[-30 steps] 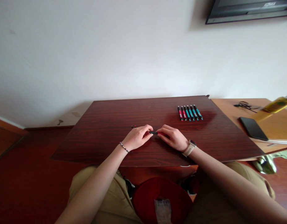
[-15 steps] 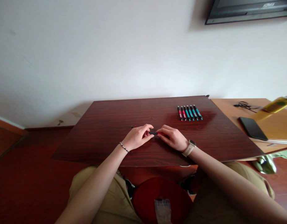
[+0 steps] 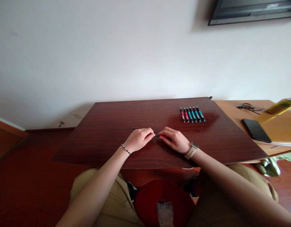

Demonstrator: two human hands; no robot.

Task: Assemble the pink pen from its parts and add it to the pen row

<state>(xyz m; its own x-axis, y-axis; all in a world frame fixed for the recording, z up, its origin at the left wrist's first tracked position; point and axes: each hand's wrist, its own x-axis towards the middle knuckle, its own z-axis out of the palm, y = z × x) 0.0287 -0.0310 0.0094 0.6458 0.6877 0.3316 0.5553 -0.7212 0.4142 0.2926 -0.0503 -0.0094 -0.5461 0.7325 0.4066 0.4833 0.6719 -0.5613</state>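
Over the dark brown table (image 3: 112, 116), my left hand (image 3: 140, 138) pinches the black end of a pen (image 3: 157, 135). My right hand (image 3: 175, 139) grips the same pen by its red part, so it lies level between the two hands. Small dark and red bits (image 3: 135, 128) show just behind my left hand, partly hidden by it. At the back right of the table several pens (image 3: 192, 114) lie side by side in a row, two pink and the others blue, all with black ends.
On the lighter wooden desk (image 3: 230, 108) at the right are a black phone (image 3: 256, 130), a black cable (image 3: 248, 107) and a yellow can (image 3: 281, 106). A red stool (image 3: 145, 198) holding a clear plastic bag (image 3: 164, 212) stands below the table's front edge.
The fingers of my left hand have closed tighter around the black end of the pen and cover more of it. My right hand has hardly moved.
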